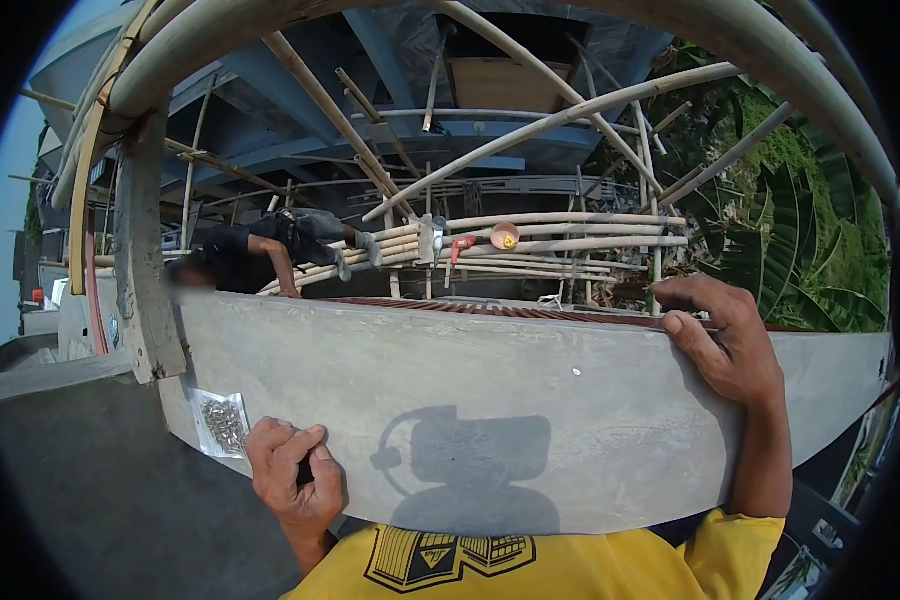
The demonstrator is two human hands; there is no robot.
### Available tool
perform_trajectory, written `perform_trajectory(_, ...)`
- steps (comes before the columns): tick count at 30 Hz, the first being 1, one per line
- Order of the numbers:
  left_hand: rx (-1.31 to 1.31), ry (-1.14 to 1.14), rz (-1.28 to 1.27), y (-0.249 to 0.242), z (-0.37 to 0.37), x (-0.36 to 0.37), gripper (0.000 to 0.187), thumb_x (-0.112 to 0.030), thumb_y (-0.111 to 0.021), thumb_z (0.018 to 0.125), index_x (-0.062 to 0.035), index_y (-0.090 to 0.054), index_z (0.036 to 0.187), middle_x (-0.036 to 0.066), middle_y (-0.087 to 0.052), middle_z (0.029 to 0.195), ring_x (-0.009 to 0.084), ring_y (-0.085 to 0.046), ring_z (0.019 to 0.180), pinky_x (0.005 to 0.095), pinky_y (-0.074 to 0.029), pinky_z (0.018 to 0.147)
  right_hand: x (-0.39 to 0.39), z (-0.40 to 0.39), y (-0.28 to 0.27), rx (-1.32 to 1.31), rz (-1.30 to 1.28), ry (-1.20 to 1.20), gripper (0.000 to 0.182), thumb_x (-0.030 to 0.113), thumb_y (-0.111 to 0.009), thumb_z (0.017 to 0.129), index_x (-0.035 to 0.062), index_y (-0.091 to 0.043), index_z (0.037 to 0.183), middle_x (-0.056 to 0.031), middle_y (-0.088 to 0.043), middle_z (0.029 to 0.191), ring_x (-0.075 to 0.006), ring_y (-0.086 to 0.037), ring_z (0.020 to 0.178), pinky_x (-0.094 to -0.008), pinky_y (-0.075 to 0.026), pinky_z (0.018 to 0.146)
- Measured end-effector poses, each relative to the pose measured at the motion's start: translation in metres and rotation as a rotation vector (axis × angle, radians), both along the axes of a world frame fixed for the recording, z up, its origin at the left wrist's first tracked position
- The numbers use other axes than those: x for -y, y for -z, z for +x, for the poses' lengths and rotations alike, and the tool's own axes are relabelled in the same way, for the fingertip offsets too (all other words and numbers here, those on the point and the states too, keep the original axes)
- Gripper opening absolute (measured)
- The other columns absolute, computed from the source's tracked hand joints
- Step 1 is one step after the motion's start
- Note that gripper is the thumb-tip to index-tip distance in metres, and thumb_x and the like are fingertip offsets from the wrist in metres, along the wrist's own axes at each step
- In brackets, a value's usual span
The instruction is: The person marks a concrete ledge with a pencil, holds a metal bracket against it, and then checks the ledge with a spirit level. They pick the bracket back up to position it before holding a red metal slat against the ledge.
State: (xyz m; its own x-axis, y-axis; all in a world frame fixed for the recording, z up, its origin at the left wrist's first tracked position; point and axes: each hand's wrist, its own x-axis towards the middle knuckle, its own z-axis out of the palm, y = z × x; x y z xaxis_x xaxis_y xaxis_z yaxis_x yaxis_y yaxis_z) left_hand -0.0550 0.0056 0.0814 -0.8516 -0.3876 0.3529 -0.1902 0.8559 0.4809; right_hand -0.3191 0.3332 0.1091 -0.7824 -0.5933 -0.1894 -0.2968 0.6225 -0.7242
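Fingers [288, 442] of left hand [296, 475] curled, any pinch unclear, beside clear plastic packet [237, 403] of silvery metal pieces [224, 424], right hand [725, 340] spread at flat grey concrete ledge [620, 430]

Hands [296, 478] well apart (fingers [708, 290] bent)

One packet [205, 427], one bowl [497, 232]

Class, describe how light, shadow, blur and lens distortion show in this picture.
Head view: strong light throws a dark, clear-edged shadow on the grey ledge; head view: the co-worker's head is blurred; head view: wide-lens distortion seemingly bows the big upper pole, and the corners are black.
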Motion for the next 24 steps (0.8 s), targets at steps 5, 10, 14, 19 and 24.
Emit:
perform_trajectory(5,-0.016,0.000,-0.018,0.0004,-0.0006,-0.0005,0.032,0.010,-0.061,0.067,-0.0025,-0.069,0.095,0.011,-0.054,0.091,0.0304,-0.056,0.088,0.0385,-0.049,0.075,-0.0003,0.0002,0.0004,0.006,-0.007,0.006,0.034,0.029,-0.067,0.094,0.0023,-0.070,0.114,-0.0168,-0.071,0.109,-0.0283,-0.070,0.093,-0.0361,-0.059,0.074)
perform_trajectory(10,-0.043,0.003,-0.017,0.0027,-0.0003,-0.0005,0.032,0.011,-0.062,0.066,-0.0035,-0.068,0.095,0.011,-0.054,0.092,0.0295,-0.057,0.085,0.0367,-0.049,0.071,-0.0012,-0.0001,0.0003,0.006,0.006,0.002,0.034,0.028,-0.067,0.094,0.0020,-0.069,0.115,-0.0169,-0.071,0.109,-0.0284,-0.070,0.094,-0.0364,-0.059,0.075)
perform_trajectory(14,-0.068,-0.003,-0.018,0.0040,0.0007,0.0004,0.032,0.011,-0.062,0.067,-0.0036,-0.068,0.095,0.011,-0.055,0.092,0.0295,-0.057,0.084,0.0370,-0.049,0.071,-0.0020,-0.0004,0.0012,0.001,-0.019,-0.006,0.034,0.029,-0.067,0.094,0.0019,-0.069,0.115,-0.0170,-0.071,0.108,-0.0284,-0.070,0.093,-0.0363,-0.059,0.075)
perform_trajectory(19,-0.078,0.009,-0.009,0.0037,-0.0006,-0.0006,0.032,0.012,-0.062,0.067,-0.0033,-0.067,0.095,0.011,-0.056,0.093,0.0286,-0.058,0.082,0.0354,-0.049,0.067,-0.0023,-0.0009,0.0019,-0.001,-0.030,-0.005,0.034,0.029,-0.067,0.094,0.0022,-0.069,0.114,-0.0170,-0.071,0.107,-0.0284,-0.070,0.092,-0.0362,-0.059,0.074)
perform_trajectory(24,-0.071,0.028,-0.002,0.0021,-0.0007,0.0000,0.032,0.010,-0.062,0.067,-0.0035,-0.068,0.096,0.011,-0.056,0.094,0.0271,-0.058,0.080,0.0343,-0.049,0.066,-0.0013,0.0001,0.0011,-0.002,0.002,0.006,0.035,0.031,-0.067,0.094,0.0030,-0.070,0.115,-0.0171,-0.071,0.108,-0.0281,-0.070,0.093,-0.0360,-0.059,0.075)
